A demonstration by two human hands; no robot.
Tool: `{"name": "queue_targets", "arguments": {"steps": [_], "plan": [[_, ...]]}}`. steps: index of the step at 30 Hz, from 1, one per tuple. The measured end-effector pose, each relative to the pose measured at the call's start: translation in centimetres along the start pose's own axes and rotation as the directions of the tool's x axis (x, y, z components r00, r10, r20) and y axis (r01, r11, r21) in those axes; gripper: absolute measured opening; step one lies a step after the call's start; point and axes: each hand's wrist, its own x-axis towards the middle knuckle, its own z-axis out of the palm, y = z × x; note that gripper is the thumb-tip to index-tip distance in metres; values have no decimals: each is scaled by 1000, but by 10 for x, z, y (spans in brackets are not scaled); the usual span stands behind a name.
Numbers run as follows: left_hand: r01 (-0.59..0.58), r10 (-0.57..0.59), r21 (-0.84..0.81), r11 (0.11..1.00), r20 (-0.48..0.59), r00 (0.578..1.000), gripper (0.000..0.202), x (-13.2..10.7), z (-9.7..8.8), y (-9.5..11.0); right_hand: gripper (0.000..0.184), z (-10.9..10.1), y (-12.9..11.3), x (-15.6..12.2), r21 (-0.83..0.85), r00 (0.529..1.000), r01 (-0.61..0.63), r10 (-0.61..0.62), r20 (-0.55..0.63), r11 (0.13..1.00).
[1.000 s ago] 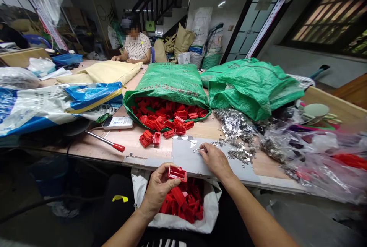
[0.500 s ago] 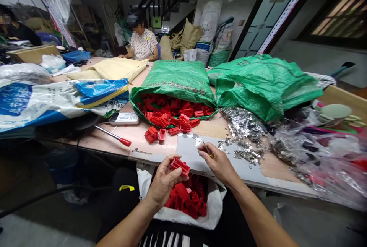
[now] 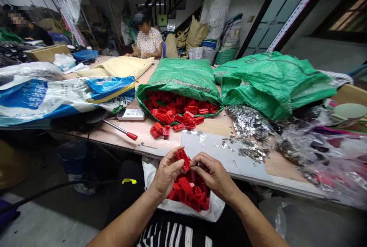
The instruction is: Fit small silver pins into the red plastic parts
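My left hand grips a small red plastic housing with a hollow, open side, tilted between thumb and fingers. Close against its right end, my right hand is pinched on a thin metal tool; most of the tool is hidden by the fingers. Below both hands, a white sack on my lap holds many red housings. On the table, small flat metal pieces lie on a grey sheet, with a larger pile of metal pieces to the right.
A green sack spills red housings onto the table. Another green sack and clear plastic bags stand right. Left are a red-tipped metal lever, a white device and a blue-white sack. A person sits across.
My right hand has moved left and down from above the metal pieces to the red housing. The left hand has tilted the housing more upright. The camera view has shifted slightly.
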Motion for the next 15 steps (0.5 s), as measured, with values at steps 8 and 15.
{"name": "queue_targets", "arguments": {"steps": [8,15], "plan": [[-24,19,130,991,38,999,44,1,0,0,9,-5,-2,-7,140,990,-131,121,75,981],[-133,105,341,931,99,990,43,11,-8,-6,28,-10,17,-12,-8,988,-151,151,-17,989]]}}
